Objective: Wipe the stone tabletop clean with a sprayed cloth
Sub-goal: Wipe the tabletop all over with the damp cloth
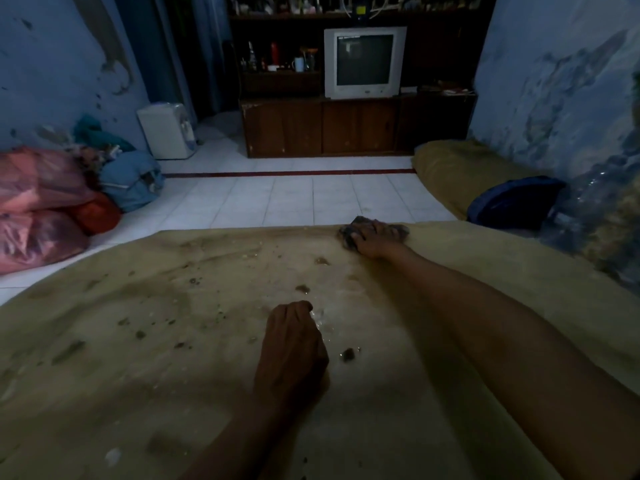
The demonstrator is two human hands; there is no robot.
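The right hand (pixel 375 239) is stretched to the far edge of the tan stone tabletop (pixel 145 358), fingers pressed down and closed over a dark, crumpled cloth (pixel 349 233). The left hand (pixel 294 348) rests nearer the body as a loose fist on the stone; whether it holds anything I cannot tell. The two hands are well apart.

The main risk lies at that far edge. With the cloth already at the rim, a push outward would likely sweep grit and wet onto the white tiled floor (pixel 294 199) rather than gather it. The arm is nearly at full reach, so pressure there is probably weak and the cloth could slip from under the fingers and drop over the side.

Dark clumps of dirt (pixel 348 354) and wet patches (pixel 320 322) lie scattered across the middle and left of the tabletop, so much of the surface looks unwiped. Dragging a soiled cloth back through them may smear mud instead of lifting it. The dim light makes missed streaks hard to spot.
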